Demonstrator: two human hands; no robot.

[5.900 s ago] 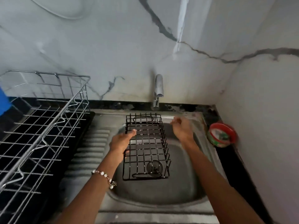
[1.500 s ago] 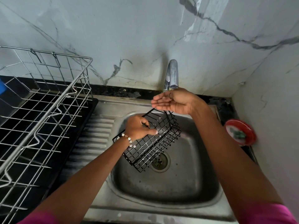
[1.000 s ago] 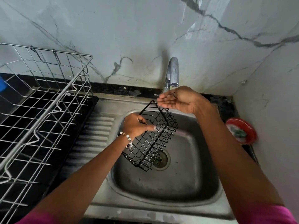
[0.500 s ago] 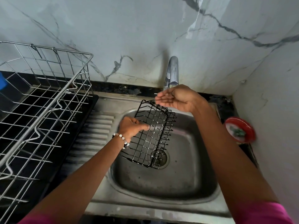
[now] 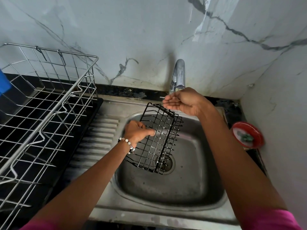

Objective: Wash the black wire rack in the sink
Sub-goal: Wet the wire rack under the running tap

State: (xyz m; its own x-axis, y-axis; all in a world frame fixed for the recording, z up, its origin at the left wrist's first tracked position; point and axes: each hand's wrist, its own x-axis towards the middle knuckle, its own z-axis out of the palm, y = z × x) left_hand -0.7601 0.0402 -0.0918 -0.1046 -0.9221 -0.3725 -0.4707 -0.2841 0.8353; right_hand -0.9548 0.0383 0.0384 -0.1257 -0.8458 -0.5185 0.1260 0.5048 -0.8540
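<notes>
1. The black wire rack point(image 5: 159, 141), a small rectangular basket of thin coated metal rods, is held tipped up on edge above the basin of the stainless steel sink point(image 5: 166, 208), its lower end hanging right over the round drain point(image 5: 164, 161). Little bright specks on the wires look like water drops.
2. The left hand point(image 5: 137, 131), with a beaded bracelet point(image 5: 127, 145) on that wrist, grips the rack's left long side, fingers curled round the wires.
3. The right hand point(image 5: 181, 101) holds nothing: palm up, fingers relaxed and slightly cupped, right under the spout of the chrome tap point(image 5: 178, 75) and just above the rack's top end. Can't make out a water stream, tbh.
4. So I'd call this the rinsing step: catching water in the palm to throw over the rack.
5. Next move probably needs that palm tipped onto the wires, then the rack turned so the other sides get wet.
6. Further out: a big silver wire dish rack point(image 5: 46, 105) to the left, a red round lid point(image 5: 247, 135) to the right.
</notes>
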